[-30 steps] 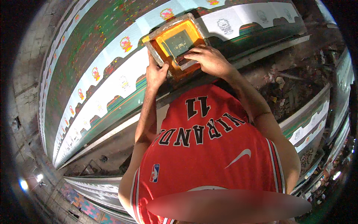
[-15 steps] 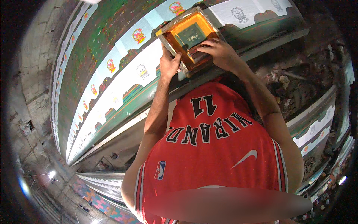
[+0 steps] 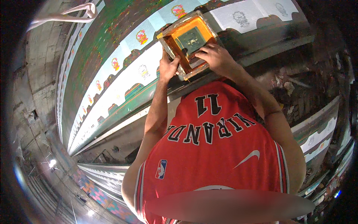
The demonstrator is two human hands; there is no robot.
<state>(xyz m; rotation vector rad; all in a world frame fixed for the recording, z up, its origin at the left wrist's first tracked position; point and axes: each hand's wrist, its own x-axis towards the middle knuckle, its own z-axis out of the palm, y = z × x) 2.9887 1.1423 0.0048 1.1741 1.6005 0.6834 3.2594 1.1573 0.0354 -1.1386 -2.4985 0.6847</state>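
A square screen-printing frame (image 3: 179, 24) with worn, stained edges and an orange-tinted inside lies tilted over white pieces on the long table. Its window is dark green with a small pale motif. My left hand (image 3: 169, 68) is closed round the frame's near left side, thumb on top. Inside the near right part of the frame, my right hand (image 3: 218, 59) has its fingers bent over a dark brown bar that looks like a squeegee (image 3: 196, 61); the palm hides most of it.
White pieces with grey outline prints (image 3: 257, 15) lie right of the frame. A row of pale blue pieces with coloured motifs (image 3: 141, 37) runs along the green-stained table (image 3: 93, 48). A whitish looped strap (image 3: 69, 16) hangs at upper left. Debris (image 3: 289, 87) lies at right.
The whitish strap has come further into view at upper left. My right hand has shifted slightly left and nearer to me. The frame stays in my left hand.
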